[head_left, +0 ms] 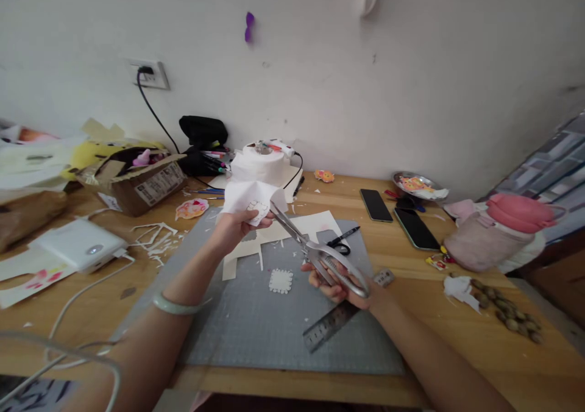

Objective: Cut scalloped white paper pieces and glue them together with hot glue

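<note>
My left hand [234,228] holds up a white sheet of paper [253,197] with a scalloped outline drawn on it, above the grey cutting mat [256,320]. My right hand [340,285] grips large silver scissors [315,250], whose blades point up and left and meet the paper's edge. A small white scalloped cut-out [280,281] lies on the mat below the scissors. A metal ruler [329,325] rests on the mat under my right wrist. Small black scissors [342,240] lie on the mat behind.
Two phones [375,205] lie on the wooden table at back right, beside a metal dish [414,183] and a pink bottle [498,229]. A toilet roll [258,163], a cardboard box [137,180], a white device [80,244] with cables and paper scraps [155,236] sit left.
</note>
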A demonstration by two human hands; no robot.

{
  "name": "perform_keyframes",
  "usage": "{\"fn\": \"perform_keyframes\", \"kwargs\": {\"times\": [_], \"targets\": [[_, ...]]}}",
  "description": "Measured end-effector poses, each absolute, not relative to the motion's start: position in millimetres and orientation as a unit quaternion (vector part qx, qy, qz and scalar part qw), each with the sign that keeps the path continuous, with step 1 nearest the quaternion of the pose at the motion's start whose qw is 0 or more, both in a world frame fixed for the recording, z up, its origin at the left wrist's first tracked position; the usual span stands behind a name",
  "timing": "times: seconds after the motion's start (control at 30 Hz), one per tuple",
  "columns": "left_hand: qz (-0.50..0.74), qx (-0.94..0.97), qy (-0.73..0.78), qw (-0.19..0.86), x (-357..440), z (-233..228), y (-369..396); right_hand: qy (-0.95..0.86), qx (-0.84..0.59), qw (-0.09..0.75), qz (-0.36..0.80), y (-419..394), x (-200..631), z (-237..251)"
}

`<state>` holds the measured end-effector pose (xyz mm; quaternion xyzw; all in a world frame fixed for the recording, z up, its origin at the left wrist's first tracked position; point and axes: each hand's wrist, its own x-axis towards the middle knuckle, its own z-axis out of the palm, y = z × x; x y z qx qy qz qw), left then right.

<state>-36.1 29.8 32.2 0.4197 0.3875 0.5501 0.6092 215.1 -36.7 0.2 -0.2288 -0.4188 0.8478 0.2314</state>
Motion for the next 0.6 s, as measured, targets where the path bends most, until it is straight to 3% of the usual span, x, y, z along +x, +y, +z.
{"fn": "perform_keyframes", "kwargs": {"times": [0.4,0.6], "targets": [[0.582,0.383,0.398,0.597,-34.3,32.0,31.0,-0.387,-0.244,0.247,0.854,-33.1,214.2,-10.3],[0.525,0.414,0.413,0.618,-34.1,30.3,28.9,-0.403,-0.237,0.266,0.843,-34.5,213.5,-11.1]]}}
